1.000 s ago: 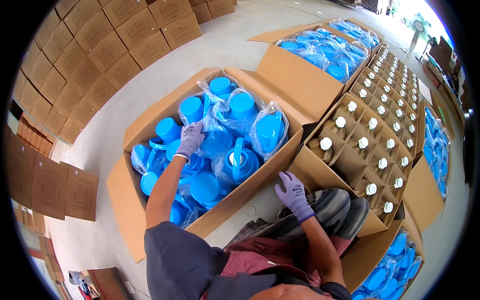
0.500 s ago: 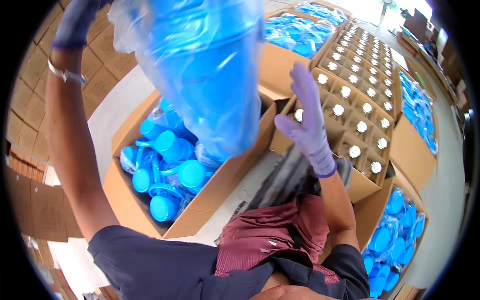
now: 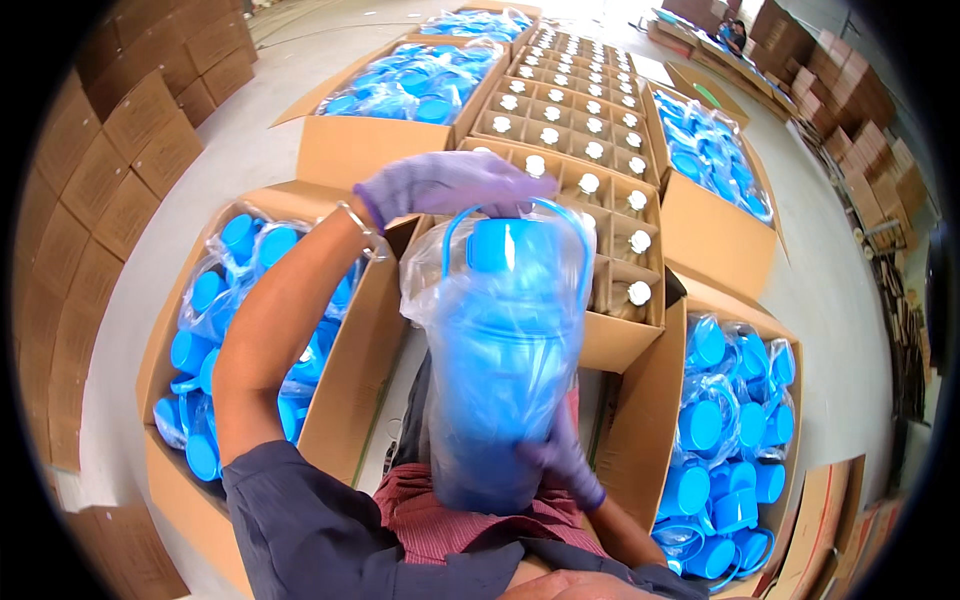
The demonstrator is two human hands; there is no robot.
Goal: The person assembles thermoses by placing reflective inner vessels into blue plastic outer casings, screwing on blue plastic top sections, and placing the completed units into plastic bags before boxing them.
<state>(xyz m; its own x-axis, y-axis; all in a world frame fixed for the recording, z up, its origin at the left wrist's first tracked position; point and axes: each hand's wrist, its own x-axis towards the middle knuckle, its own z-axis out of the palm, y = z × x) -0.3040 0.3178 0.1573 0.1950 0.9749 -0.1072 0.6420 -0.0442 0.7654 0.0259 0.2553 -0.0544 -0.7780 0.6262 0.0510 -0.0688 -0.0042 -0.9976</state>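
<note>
A large blue jug [image 3: 505, 340] with a cap and a looped carry handle is upright in front of my body, wrapped in a clear plastic bag [image 3: 425, 270]. My left hand [image 3: 450, 188], in a purple-grey glove, reaches across the top and is closed at the handle, its fingertips partly hidden. Lower down, my right hand [image 3: 568, 462], gloved alike and somewhat blurred, presses round the jug's right side near the base. Just beyond stands a divided carton [image 3: 620, 335] of white-capped bottles.
Open cartons of bagged blue jugs stand at my left [image 3: 345, 400] and right [image 3: 640, 440], with more farther off at the back left [image 3: 370, 140] and back right [image 3: 720, 240]. Stacked brown boxes [image 3: 100, 200] line the left side. A person [image 3: 735, 38] sits far away.
The bagged jug has swung from the upper left to in front of my body. My left hand came down with it; my right hand went from open in the air to the jug's lower side.
</note>
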